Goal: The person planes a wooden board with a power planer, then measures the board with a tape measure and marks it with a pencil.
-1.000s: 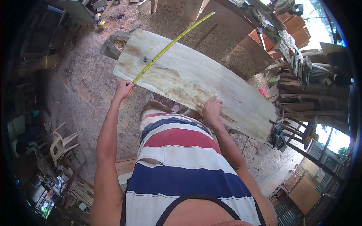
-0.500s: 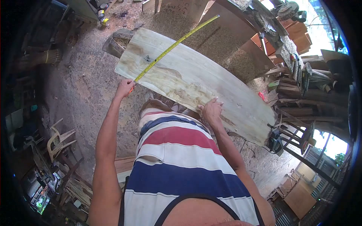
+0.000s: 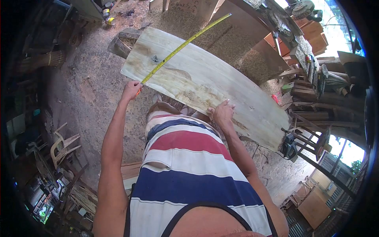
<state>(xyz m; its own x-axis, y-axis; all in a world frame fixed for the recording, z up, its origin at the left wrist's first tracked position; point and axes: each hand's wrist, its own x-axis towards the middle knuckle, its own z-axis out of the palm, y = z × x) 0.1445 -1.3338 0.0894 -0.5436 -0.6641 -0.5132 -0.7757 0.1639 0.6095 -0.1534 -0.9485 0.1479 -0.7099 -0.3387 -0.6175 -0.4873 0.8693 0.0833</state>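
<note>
My left hand (image 3: 132, 91) is closed around a tape measure (image 3: 179, 48), just off the near edge of a wide wooden board (image 3: 233, 79). A bit of orange shows at the hand; the rest of the case is hidden by my fingers. The yellow blade runs out across the board's left part, and its free end sticks out past the far edge. Farther right, my right hand (image 3: 223, 115) lies on the board near its near edge, fingers spread. The pale board has darker stains, a knot and rough patches.
A hollowed wood block (image 3: 120, 42) sits by the board's left end. At its right end is a dark power tool (image 3: 289, 146). Wood shavings (image 3: 233, 49) cover the ground beyond. Stacked timber (image 3: 316, 114) stands at right, a wooden chair frame (image 3: 63, 146) at left.
The view has shifted very slightly. Both hands keep their places, and the tape blade stays extended across the board.
</note>
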